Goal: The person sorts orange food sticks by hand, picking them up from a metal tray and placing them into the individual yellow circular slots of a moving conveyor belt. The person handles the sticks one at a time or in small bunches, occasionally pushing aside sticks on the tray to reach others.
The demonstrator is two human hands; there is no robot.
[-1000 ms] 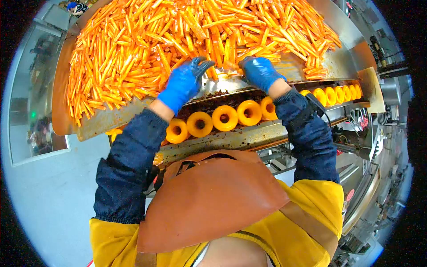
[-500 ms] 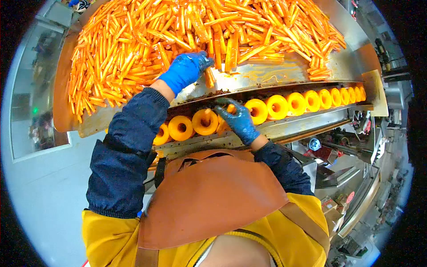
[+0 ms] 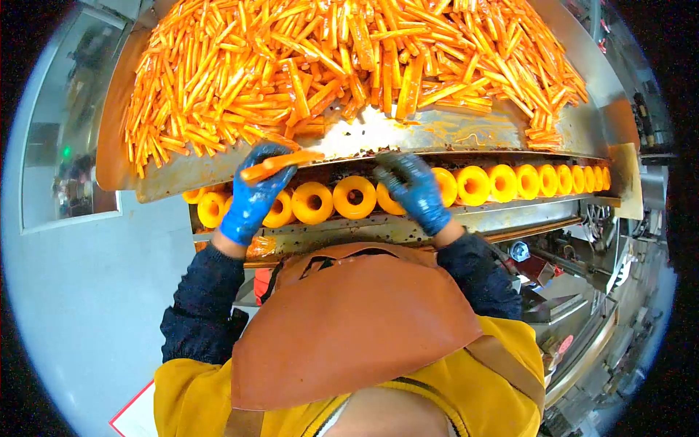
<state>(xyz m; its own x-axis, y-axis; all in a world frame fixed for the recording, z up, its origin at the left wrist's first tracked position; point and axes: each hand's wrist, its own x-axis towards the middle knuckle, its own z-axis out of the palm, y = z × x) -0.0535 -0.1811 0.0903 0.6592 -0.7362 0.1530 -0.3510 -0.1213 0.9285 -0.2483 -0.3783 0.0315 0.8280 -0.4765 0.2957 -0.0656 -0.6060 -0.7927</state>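
Note:
My left hand (image 3: 255, 198), in a blue glove smeared with sauce, is closed around a few orange sauce-coated sticks (image 3: 280, 166) above the left part of a row of yellow funnels. Just right of it are a yellow funnel (image 3: 312, 191) and another yellow funnel (image 3: 354, 183), both with dark holes. My right hand (image 3: 415, 191), gloved in blue with dark, dirty fingertips, hovers over the middle of the row and partly covers a funnel. Its fingers point left and are smeared by motion.
A large heap of orange sticks (image 3: 320, 58) fills the metal tray (image 3: 466, 131) behind the funnels. The tray's front edge runs along the row. A metal ledge (image 3: 502, 216) lies on the near side. My brown apron (image 3: 349, 313) is close below.
My left hand has come back from the heap to the left funnels, carrying sticks. My right hand has shifted slightly right; the orange piece at its fingertips no longer shows.

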